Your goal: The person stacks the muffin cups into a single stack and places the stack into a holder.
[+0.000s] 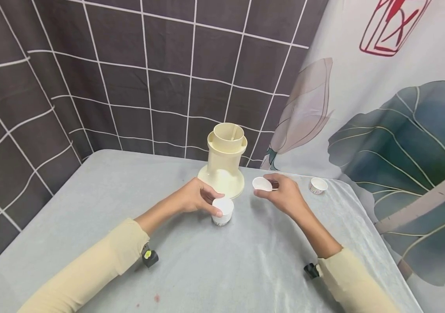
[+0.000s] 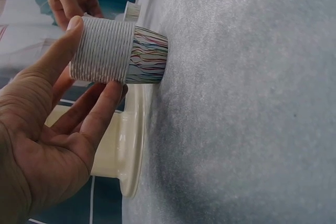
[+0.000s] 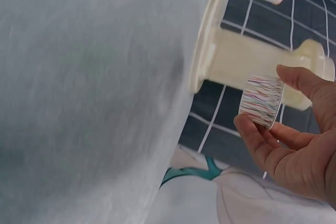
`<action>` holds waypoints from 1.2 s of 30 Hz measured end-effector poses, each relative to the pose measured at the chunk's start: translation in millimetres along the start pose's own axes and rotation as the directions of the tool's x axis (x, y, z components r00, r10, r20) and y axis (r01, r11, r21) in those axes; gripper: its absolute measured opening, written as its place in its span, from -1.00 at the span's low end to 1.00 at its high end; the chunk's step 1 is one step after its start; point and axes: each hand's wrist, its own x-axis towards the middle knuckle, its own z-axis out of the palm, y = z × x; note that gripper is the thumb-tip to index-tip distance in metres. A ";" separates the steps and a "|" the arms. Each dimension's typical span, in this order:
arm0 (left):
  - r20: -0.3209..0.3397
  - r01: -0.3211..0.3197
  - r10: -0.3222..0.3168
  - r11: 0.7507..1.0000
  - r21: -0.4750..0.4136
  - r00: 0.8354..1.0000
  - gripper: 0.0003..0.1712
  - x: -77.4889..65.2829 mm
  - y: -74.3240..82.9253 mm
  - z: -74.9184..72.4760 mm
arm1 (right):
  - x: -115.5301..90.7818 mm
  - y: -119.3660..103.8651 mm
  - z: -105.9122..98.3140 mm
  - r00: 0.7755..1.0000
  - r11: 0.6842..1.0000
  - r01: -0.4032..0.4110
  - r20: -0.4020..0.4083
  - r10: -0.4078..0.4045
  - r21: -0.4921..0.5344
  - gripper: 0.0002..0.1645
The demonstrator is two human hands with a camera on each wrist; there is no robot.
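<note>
My left hand [image 1: 195,196] grips a nested stack of small white paper cups [image 1: 223,212] between thumb and fingers. The left wrist view shows many stacked rims and, on the lowest cup [image 2: 148,56], a pattern of coloured wavy lines. That patterned end is right at the tabletop. With thumb and fingertips, my right hand [image 1: 286,194] holds a single paper cup [image 3: 261,99] above the table, tilted in the head view. Behind and between both hands stands a cream plastic holder [image 1: 225,165] with a wide round base and an open tube on top.
Another paper cup [image 1: 318,186] stands upright near the back right edge of the table, beyond my right hand. A pale grey cloth [image 1: 191,269] covers the table. Dark gridded fabric [image 1: 167,78] hangs behind it, with a flower-printed curtain [image 1: 394,130] at the right.
</note>
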 end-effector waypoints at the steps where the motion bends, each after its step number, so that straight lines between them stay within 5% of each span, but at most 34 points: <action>1: -0.001 0.002 -0.002 1.000 -0.005 1.000 -0.44 -0.2 -0.3 0.1 | -0.6 -1.5 2.0 1.000 1.000 0.005 0.005 -0.005 0.008 -0.15; 36: -0.012 -0.024 0.024 0.999 -0.024 1.000 -0.45 -3.0 -1.1 0.6 | -29.5 -55.1 35.6 0.980 0.961 0.157 0.085 -0.180 0.227 -0.32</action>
